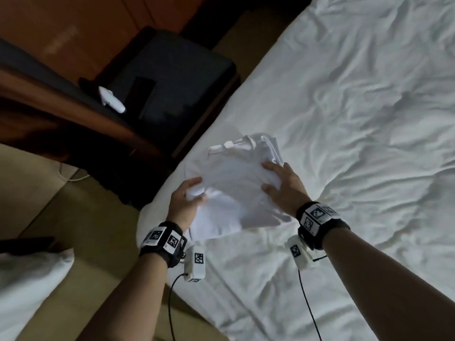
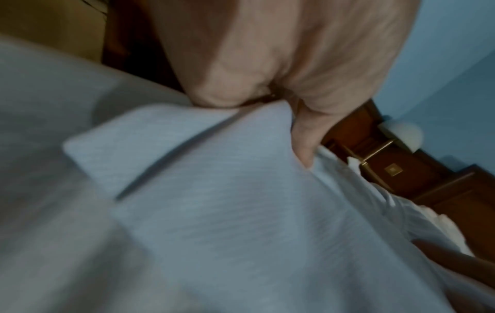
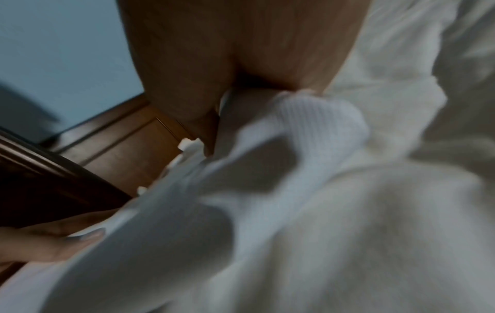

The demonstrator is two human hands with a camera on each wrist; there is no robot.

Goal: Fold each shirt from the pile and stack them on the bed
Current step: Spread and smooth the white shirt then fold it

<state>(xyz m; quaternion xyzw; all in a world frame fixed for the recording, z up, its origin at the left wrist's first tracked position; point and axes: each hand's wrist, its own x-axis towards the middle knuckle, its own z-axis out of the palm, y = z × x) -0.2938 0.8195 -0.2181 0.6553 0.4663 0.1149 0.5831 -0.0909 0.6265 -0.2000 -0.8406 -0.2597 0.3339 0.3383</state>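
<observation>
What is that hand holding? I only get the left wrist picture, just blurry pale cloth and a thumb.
Observer: A folded white shirt, gripped at its left edge by the left hand.
Operator: Is the other hand doing anything?
Observer: Yes, the right hand grips the shirt's right edge.
Operator: Where is all this happening?
Observer: Over the corner of a bed with a rumpled white sheet; a dark nightstand stands beside it.
</observation>
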